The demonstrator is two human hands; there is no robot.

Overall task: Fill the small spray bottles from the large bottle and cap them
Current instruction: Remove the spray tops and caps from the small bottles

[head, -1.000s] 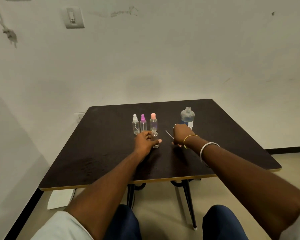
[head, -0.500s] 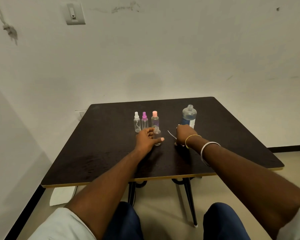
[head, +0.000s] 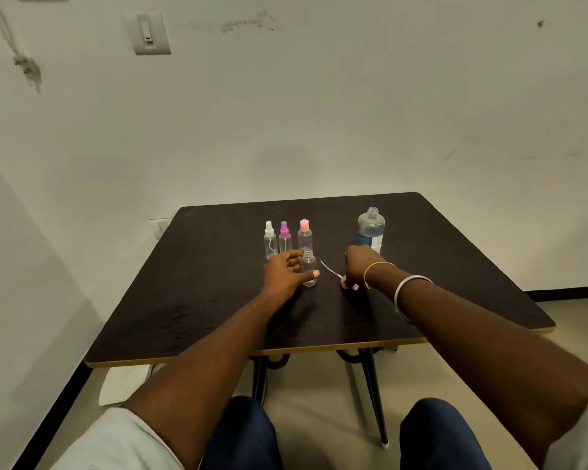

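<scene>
A small clear spray bottle (head: 309, 266) stands without its cap near the middle of the dark table (head: 197, 300). My left hand (head: 284, 274) wraps it, thumb in front and fingers behind. My right hand (head: 356, 266) rests on the table just right of it, closed on a white spray cap (head: 344, 282) whose thin dip tube (head: 330, 269) points toward the bottle. The large clear bottle (head: 371, 227), with a blue label and no cap, stands behind my right hand.
Three capped small bottles stand in a row behind my left hand: white-topped (head: 270, 240), purple-topped (head: 285, 239) and pink-topped (head: 305, 234). The wall is close behind the table. My knees are under its near edge.
</scene>
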